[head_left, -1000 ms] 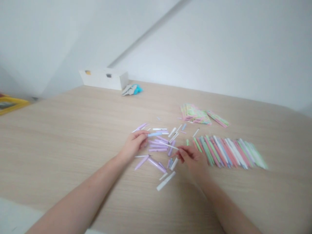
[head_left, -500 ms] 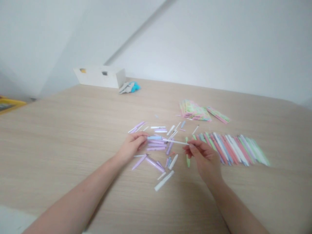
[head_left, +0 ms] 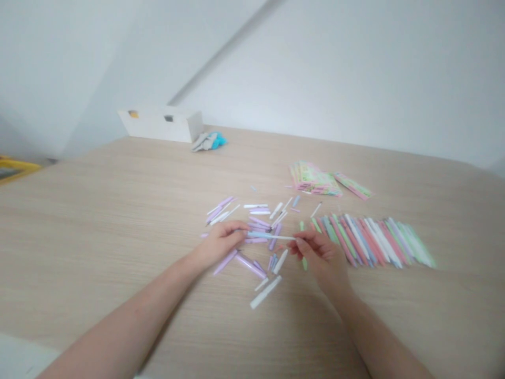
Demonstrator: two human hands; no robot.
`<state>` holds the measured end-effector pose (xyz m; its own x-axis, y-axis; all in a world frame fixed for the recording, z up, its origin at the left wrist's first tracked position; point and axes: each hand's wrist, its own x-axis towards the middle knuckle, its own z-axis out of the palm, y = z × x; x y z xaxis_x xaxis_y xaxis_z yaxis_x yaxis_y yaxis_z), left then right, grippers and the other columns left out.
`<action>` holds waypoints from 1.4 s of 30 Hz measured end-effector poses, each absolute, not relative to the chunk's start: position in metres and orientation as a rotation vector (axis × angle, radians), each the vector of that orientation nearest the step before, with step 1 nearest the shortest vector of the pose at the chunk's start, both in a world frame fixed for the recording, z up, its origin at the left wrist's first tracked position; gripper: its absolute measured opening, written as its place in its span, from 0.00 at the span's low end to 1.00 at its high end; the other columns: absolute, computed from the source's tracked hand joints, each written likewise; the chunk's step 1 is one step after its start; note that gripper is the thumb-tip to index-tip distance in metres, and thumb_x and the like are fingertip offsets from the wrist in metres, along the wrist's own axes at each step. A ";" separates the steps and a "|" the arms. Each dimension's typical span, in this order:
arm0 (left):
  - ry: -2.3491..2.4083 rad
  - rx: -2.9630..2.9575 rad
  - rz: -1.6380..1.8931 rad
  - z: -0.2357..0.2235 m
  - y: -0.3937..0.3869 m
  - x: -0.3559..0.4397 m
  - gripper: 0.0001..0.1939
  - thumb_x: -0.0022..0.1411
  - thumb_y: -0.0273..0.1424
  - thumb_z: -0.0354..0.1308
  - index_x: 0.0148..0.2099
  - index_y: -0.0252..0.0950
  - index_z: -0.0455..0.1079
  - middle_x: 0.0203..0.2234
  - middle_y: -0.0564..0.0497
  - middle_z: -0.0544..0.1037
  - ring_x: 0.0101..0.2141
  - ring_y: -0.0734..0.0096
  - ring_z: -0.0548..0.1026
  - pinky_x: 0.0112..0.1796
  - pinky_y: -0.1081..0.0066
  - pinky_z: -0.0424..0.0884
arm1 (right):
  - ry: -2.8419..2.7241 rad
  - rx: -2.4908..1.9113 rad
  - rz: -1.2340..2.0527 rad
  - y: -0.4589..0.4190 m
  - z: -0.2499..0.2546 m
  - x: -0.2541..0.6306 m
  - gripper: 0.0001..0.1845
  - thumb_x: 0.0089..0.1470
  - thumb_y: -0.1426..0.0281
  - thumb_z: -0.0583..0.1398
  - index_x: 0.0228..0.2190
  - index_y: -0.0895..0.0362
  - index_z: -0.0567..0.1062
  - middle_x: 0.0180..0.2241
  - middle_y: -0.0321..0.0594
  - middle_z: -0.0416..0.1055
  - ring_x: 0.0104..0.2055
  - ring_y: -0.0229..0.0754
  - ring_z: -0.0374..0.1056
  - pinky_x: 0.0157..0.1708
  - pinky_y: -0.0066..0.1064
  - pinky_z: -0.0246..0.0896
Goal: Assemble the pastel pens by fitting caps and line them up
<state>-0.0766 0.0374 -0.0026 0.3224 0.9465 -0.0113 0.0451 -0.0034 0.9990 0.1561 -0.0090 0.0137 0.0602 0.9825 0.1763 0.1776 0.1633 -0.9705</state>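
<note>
My left hand (head_left: 221, 243) is closed on a pale blue pen barrel (head_left: 257, 235), held just above the wooden table (head_left: 98, 210). My right hand (head_left: 319, 252) pinches a thin white refill (head_left: 281, 237) whose tip goes into the barrel's end. Under and around both hands lies a loose scatter of purple, white and blue pen parts (head_left: 252, 247). A long white barrel (head_left: 266, 292) lies nearest to me. A green piece (head_left: 304, 261) lies by my right hand.
A neat row of assembled pens (head_left: 374, 239) in pink, green, white and blue lies to the right. Printed packets (head_left: 317, 181) sit behind it. A white box (head_left: 161, 122) and a blue-grey bundle (head_left: 209, 141) stand at the table's far edge, a yellow tray (head_left: 16, 167) at far left.
My left hand lifted the blue barrel off the pile and drew it nearer. My right hand brought the white refill leftward to meet it. The view shifted slightly.
</note>
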 end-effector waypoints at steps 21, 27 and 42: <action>0.687 1.778 0.603 0.004 0.028 -0.075 0.11 0.61 0.34 0.54 0.41 0.36 0.75 0.32 0.48 0.78 0.33 0.67 0.73 0.37 0.71 0.67 | -1.388 -1.220 1.191 -0.010 0.001 0.148 0.11 0.50 0.62 0.61 0.28 0.57 0.71 0.24 0.39 0.76 0.25 0.38 0.72 0.25 0.28 0.66; 0.621 1.768 0.596 0.004 0.027 -0.072 0.14 0.62 0.33 0.53 0.46 0.35 0.74 0.36 0.47 0.78 0.35 0.67 0.73 0.37 0.71 0.68 | -1.414 -1.210 1.274 -0.010 -0.002 0.142 0.11 0.50 0.62 0.61 0.30 0.57 0.70 0.25 0.37 0.76 0.27 0.39 0.73 0.27 0.30 0.68; 0.835 1.561 0.919 0.005 0.034 -0.076 0.15 0.58 0.35 0.57 0.46 0.36 0.74 0.40 0.45 0.77 0.40 0.64 0.72 0.37 0.72 0.67 | -2.073 -1.200 0.585 -0.006 -0.002 0.157 0.16 0.50 0.80 0.54 0.35 0.54 0.77 0.37 0.41 0.74 0.42 0.43 0.68 0.45 0.37 0.62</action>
